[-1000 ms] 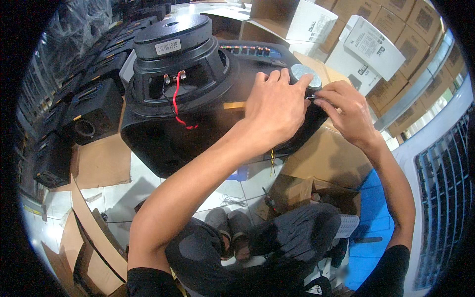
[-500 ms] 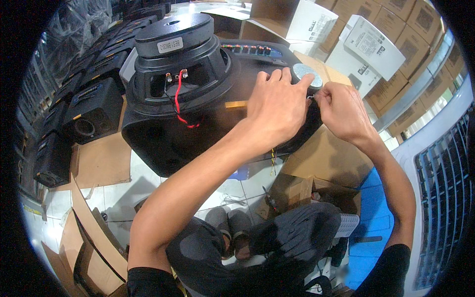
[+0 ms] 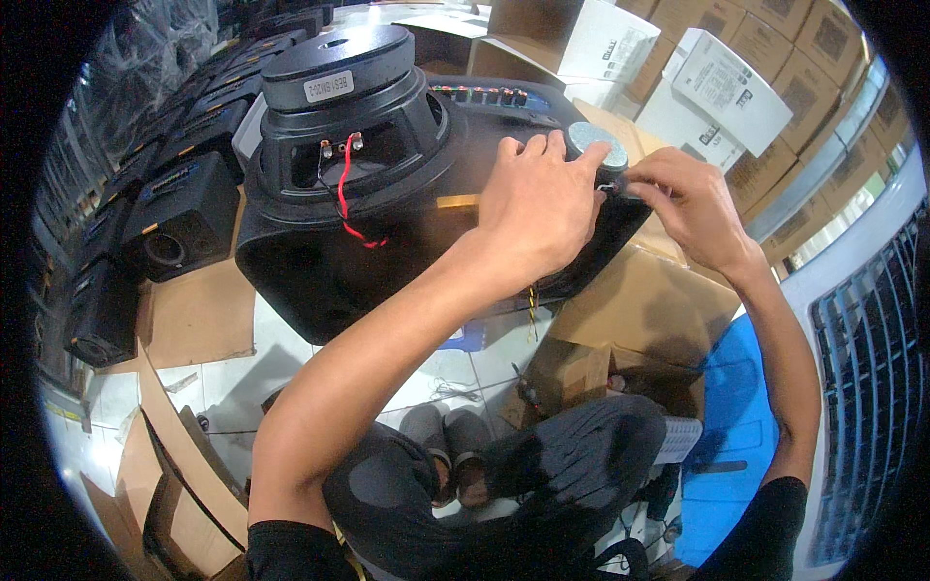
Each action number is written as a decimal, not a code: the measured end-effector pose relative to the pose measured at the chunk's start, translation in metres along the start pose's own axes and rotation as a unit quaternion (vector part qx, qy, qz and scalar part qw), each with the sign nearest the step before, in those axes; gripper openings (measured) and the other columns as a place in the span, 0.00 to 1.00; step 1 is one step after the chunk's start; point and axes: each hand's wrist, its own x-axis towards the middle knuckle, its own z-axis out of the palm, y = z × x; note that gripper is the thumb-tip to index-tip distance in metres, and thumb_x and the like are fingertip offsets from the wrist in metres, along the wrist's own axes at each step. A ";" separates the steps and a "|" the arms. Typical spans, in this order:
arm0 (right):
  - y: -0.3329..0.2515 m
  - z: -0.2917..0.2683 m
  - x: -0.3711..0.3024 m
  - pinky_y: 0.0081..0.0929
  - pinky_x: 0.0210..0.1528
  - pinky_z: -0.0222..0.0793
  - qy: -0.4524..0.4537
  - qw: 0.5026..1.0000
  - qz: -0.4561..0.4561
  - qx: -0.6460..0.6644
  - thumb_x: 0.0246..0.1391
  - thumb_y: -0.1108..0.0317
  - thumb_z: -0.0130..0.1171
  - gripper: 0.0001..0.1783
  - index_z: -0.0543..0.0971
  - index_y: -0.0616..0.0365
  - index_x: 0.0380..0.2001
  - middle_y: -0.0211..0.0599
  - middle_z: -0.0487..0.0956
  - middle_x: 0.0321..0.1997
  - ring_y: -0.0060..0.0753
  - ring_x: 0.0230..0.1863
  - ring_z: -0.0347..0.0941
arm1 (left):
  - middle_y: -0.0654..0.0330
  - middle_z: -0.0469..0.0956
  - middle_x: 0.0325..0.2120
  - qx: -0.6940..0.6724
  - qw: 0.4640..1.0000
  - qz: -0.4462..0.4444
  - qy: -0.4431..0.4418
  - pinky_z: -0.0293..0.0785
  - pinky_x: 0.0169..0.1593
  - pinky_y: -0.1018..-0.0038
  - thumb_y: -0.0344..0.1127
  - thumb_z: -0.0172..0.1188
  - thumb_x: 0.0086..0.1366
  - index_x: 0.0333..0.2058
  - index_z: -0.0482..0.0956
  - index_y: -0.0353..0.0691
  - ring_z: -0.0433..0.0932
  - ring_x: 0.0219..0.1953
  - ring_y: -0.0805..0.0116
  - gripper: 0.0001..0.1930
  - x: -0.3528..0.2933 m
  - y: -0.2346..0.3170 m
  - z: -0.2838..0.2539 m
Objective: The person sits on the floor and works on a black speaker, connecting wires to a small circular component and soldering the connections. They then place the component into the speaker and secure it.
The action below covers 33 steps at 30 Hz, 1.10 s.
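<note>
A large black speaker cabinet (image 3: 320, 271) lies in front of me, with a big woofer (image 3: 339, 126) magnet-up on its left part. Red and black wires (image 3: 346, 194) run from the woofer's terminals. At the cabinet's right end, my left hand (image 3: 541, 203) grips a small speaker driver (image 3: 598, 143) with a round grey magnet; one finger lies against the magnet and the thumb is below it. Beside the driver's terminal, my right hand (image 3: 690, 198) holds thumb and forefinger in a pinch. Whatever is between those fingertips is too small to make out.
Several black speaker boxes (image 3: 179, 218) line the floor at left. White cartons (image 3: 722, 92) and stacked brown cartons (image 3: 775, 116) stand behind at right. An opened cardboard box (image 3: 639, 310) lies below the cabinet, near a blue surface (image 3: 731, 416) and a white grille (image 3: 872, 387).
My right hand has drawn slightly right and its fingers have straightened from a tighter curl. My left hand stays on the small driver.
</note>
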 end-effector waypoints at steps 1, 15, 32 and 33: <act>0.004 0.002 0.000 0.37 0.41 0.75 0.007 0.996 -0.080 -0.023 0.55 0.72 0.64 0.09 0.82 0.64 0.38 0.42 0.81 0.36 0.45 0.38 0.78 | 0.48 0.78 0.44 0.001 1.000 0.001 0.000 0.66 0.53 0.58 0.43 0.59 0.67 0.61 0.72 0.45 0.77 0.51 0.50 0.24 0.000 0.000 0.000; 0.008 0.015 0.009 0.38 0.37 0.72 0.003 0.995 -0.101 -0.006 0.50 0.74 0.62 0.04 0.78 0.63 0.30 0.44 0.76 0.30 0.47 0.33 0.74 | 0.48 0.79 0.44 -0.007 1.000 -0.002 0.001 0.66 0.53 0.58 0.41 0.59 0.66 0.60 0.72 0.45 0.77 0.51 0.50 0.24 0.001 -0.001 0.001; 0.016 0.018 -0.009 0.34 0.44 0.75 0.056 0.979 0.151 0.128 0.57 0.69 0.62 0.13 0.83 0.65 0.43 0.49 0.83 0.40 0.45 0.39 0.81 | 0.38 0.73 0.57 -0.128 0.985 -0.111 -0.014 0.67 0.62 0.54 0.54 0.67 0.60 0.64 0.65 0.35 0.71 0.61 0.43 0.41 0.019 0.005 -0.011; 0.017 0.021 -0.009 0.35 0.44 0.76 0.056 0.979 0.154 0.125 0.57 0.69 0.62 0.13 0.83 0.65 0.43 0.50 0.83 0.41 0.45 0.40 0.81 | 0.37 0.73 0.57 -0.129 0.984 -0.119 -0.013 0.67 0.61 0.53 0.56 0.68 0.59 0.64 0.65 0.33 0.71 0.60 0.42 0.42 0.024 0.006 -0.014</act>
